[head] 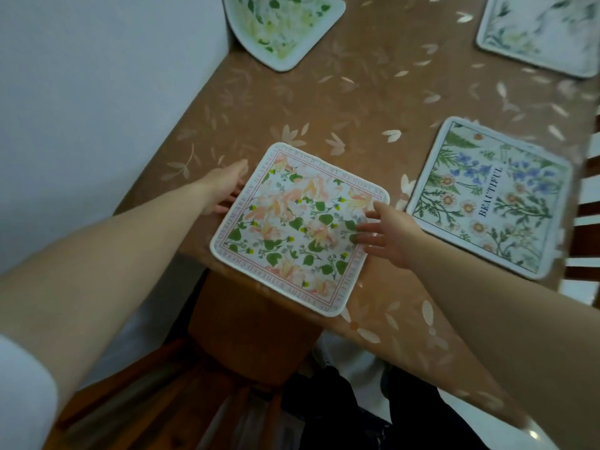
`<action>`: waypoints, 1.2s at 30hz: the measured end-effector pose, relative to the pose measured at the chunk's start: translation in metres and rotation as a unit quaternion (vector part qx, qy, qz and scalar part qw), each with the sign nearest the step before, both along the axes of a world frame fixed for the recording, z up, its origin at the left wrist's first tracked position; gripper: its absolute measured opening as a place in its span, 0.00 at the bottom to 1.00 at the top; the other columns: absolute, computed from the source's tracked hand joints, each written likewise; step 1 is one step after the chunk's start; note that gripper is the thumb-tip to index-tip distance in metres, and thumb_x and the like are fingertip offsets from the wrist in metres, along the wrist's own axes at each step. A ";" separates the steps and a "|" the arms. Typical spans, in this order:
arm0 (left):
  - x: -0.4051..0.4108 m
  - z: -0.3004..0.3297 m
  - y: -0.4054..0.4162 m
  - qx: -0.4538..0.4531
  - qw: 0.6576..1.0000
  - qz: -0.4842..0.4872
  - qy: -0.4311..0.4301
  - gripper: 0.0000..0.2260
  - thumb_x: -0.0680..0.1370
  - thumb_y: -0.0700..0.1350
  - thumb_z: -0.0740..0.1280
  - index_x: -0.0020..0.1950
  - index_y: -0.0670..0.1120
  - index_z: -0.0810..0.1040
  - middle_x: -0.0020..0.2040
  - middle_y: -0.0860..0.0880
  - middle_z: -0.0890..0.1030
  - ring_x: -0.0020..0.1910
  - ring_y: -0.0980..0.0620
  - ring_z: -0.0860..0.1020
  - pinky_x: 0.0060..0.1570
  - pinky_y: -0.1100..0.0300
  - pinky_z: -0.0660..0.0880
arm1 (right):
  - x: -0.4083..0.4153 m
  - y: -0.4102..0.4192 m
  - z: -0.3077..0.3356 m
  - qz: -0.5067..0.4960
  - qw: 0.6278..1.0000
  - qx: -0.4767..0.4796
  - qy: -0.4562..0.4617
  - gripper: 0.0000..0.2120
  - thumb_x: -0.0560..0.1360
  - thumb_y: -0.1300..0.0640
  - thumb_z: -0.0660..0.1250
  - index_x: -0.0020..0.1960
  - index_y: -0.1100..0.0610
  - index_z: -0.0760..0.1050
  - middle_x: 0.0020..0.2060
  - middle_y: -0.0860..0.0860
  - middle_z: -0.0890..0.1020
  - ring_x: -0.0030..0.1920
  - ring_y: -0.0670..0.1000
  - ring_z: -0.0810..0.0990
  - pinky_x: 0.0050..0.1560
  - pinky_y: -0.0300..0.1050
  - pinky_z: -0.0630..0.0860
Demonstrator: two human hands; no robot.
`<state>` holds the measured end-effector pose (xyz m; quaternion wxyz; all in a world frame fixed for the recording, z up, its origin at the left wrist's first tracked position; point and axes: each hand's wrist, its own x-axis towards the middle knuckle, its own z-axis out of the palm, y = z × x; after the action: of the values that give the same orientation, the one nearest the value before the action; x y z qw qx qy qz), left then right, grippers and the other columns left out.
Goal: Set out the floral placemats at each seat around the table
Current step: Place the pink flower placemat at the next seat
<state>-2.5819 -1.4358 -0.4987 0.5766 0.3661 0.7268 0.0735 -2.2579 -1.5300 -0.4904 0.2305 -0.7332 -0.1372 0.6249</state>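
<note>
A pink-and-green floral placemat [298, 228] lies flat at the near edge of the brown table [357, 102], its near corner hanging slightly over the edge. My left hand [224, 190] touches the mat's left edge with its fingers apart. My right hand [389, 232] rests open on the mat's right side, fingers spread. A placemat printed "BEAUTIFUL" [490, 199] lies to the right. A green-leaf placemat [279, 24] sits at the far left corner, and another pale floral placemat [542, 30] is at the far right.
A white wall [97, 92] runs along the table's left side. A wooden chair [246, 339] stands under the near edge below the pink mat. Another chair's slatted back [584, 222] shows at the right edge.
</note>
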 end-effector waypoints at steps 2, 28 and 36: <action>0.003 0.004 0.005 -0.016 1.000 0.001 -0.012 0.33 0.77 0.72 0.53 0.59 0.45 0.79 0.56 0.46 0.82 0.55 0.49 0.78 0.57 0.46 0.72 | 0.009 -0.007 0.000 -0.030 0.999 -0.009 -0.010 0.20 0.82 0.41 0.60 0.61 0.56 0.76 0.52 0.56 0.86 0.47 0.58 0.86 0.45 0.54 0.80; 0.000 0.006 0.002 0.015 0.998 0.050 -0.030 0.36 0.80 0.70 0.47 0.54 0.41 0.79 0.54 0.42 0.82 0.55 0.46 0.78 0.56 0.49 0.71 | -0.001 -0.014 -0.009 -0.041 0.999 0.005 -0.029 0.19 0.79 0.41 0.62 0.51 0.56 0.79 0.49 0.56 0.85 0.46 0.57 0.85 0.44 0.51 0.80; 0.001 -0.002 0.005 0.030 0.997 0.065 -0.036 0.34 0.81 0.68 0.45 0.53 0.42 0.78 0.52 0.44 0.82 0.51 0.49 0.78 0.55 0.50 0.68 | -0.003 -0.012 -0.012 -0.043 0.999 0.007 -0.019 0.18 0.80 0.42 0.62 0.53 0.56 0.79 0.50 0.56 0.87 0.49 0.58 0.86 0.47 0.52 0.80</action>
<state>-2.5811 -1.4306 -0.5007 0.5852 0.3322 0.7253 0.1455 -2.2605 -1.5415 -0.5028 0.2592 -0.7484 -0.1141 0.5997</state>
